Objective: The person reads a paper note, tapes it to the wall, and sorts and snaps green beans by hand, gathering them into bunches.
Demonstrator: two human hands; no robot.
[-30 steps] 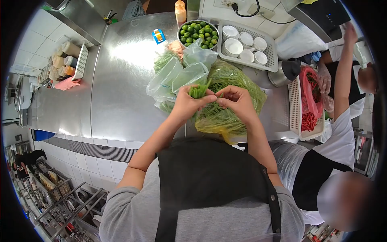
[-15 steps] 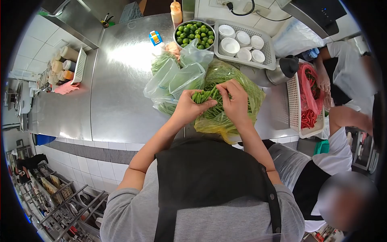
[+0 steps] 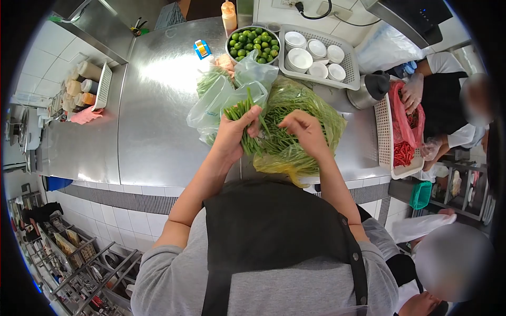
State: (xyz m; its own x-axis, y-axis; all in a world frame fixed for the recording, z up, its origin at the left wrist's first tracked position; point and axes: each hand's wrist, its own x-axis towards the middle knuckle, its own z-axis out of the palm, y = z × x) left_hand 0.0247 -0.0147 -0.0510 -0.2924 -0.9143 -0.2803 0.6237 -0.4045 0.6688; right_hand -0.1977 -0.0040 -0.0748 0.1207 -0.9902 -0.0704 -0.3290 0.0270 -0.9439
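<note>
My left hand [image 3: 235,130] is wrapped round a bunch of green beans [image 3: 240,111], whose ends stick out above and below the fingers. One bean hangs off to the bunch's right side. Over a yellowish plastic bag [image 3: 331,124] is my right hand [image 3: 308,136], its fingers curled in toward the thumb. Whatever it may pinch is too small to make out. Inside the spread bag lies a loose heap of green beans [image 3: 282,136]. Behind my left hand sits a whitish translucent bag [image 3: 208,108] with more greens partly hidden in it.
A bowl of green limes [image 3: 254,45], a grey basket [image 3: 349,84] of white cups and a steel jug [image 3: 363,96] stand at the back. Right of them, a co-worker's gloved hand [image 3: 412,94] reaches into a pink bag of red chillies [image 3: 405,152]. A second person is at lower right.
My left hand has turned upright and moved slightly left with the beans. My right hand has drawn away from the bunch. The co-workers' arms have shifted around the chilli basket.
</note>
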